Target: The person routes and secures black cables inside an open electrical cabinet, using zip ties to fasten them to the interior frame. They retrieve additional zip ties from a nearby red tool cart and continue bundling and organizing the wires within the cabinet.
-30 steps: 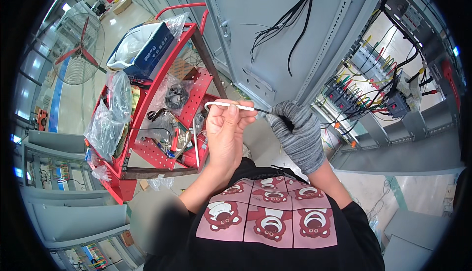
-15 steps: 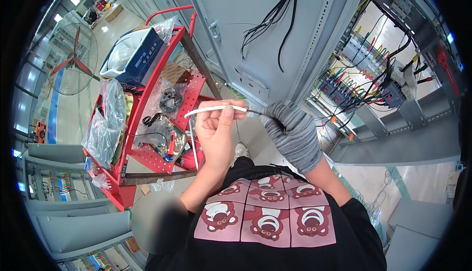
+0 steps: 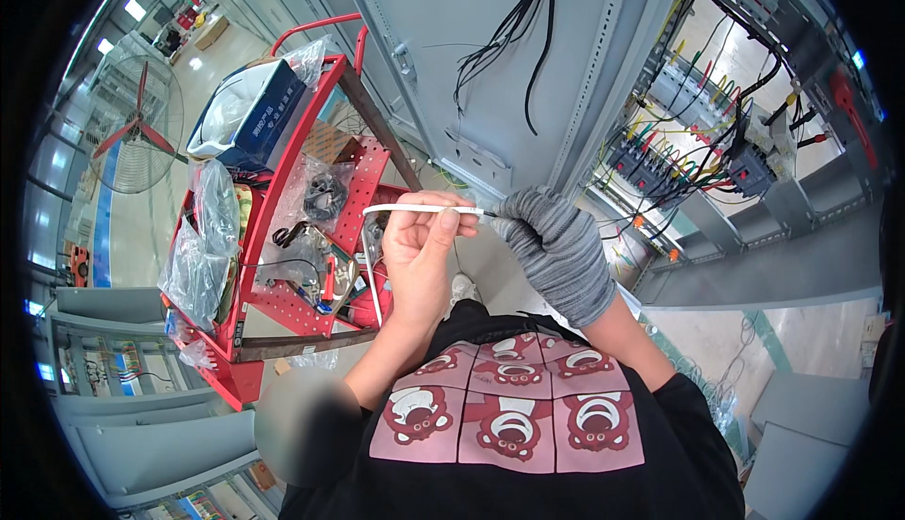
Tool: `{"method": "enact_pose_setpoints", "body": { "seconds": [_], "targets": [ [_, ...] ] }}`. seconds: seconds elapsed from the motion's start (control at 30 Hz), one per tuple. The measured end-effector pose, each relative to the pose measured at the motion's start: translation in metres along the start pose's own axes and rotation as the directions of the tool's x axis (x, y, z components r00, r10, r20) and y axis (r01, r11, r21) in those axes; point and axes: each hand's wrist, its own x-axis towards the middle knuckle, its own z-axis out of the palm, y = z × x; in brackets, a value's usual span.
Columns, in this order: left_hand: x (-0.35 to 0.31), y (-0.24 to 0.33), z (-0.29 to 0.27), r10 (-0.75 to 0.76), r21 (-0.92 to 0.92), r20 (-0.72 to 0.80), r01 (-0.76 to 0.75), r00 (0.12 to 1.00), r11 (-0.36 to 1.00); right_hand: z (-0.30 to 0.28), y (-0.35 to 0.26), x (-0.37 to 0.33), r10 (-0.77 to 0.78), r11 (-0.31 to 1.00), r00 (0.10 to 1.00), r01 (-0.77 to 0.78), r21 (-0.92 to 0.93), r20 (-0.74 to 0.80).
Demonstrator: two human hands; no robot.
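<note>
My bare left hand point(image 3: 421, 254) pinches a thin white tube point(image 3: 401, 207) between thumb and fingers. From there the tube runs left, bends over and hangs beside my wrist. Its right end touches, or nearly touches, the gloved fingers of my right hand point(image 3: 551, 251), which wears a grey knitted glove. A short bit of dark wire point(image 3: 489, 214) shows between tube and glove; the closed right fingers grip it. Whether the wire runs inside the tube cannot be seen.
To the left stands a red trolley point(image 3: 273, 201) with a blue box point(image 3: 250, 110), plastic bags and scissors point(image 3: 290, 234). A grey cabinet panel point(image 3: 509, 77) with hanging black cables point(image 3: 509, 39) rises ahead. On the right is an open cabinet with wired breakers point(image 3: 650, 176).
The white tube has shifted right, its end now close against the glove, so less of the dark wire shows. Both hands stay near the same place; the view has tilted slightly.
</note>
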Motion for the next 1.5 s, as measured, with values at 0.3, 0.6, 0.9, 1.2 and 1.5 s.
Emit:
{"method": "enact_pose_setpoints", "body": {
  "seconds": [0.3,0.6,0.9,1.2,1.5],
  "targets": [
    [0.005,0.003,0.003,-0.046,0.034,0.122,0.042,0.991,0.999,-0.005,-0.009,0.005,0.184,0.968,0.978,-0.198,0.152,0.1],
    [0.003,0.02,0.017,-0.251,-0.444,-0.069,0.195,0.966,0.874,-0.002,-0.014,0.008,0.12,0.96,0.987,-0.144,0.242,0.11],
    [0.011,0.012,-0.001,-0.119,-0.121,0.056,0.125,0.991,0.985,-0.014,-0.005,0.014,0.121,0.972,0.992,-0.111,0.207,-0.033],
    [0.01,0.012,0.012,-0.005,0.04,0.234,-0.004,0.972,0.999,-0.017,-0.015,0.013,0.295,0.85,0.949,-0.313,0.424,0.109],
    [0.017,0.008,0.012,0.077,-0.083,0.122,-0.067,0.99,0.994,-0.017,-0.013,0.006,0.397,0.767,0.914,-0.384,0.514,0.089]
  ]
}}
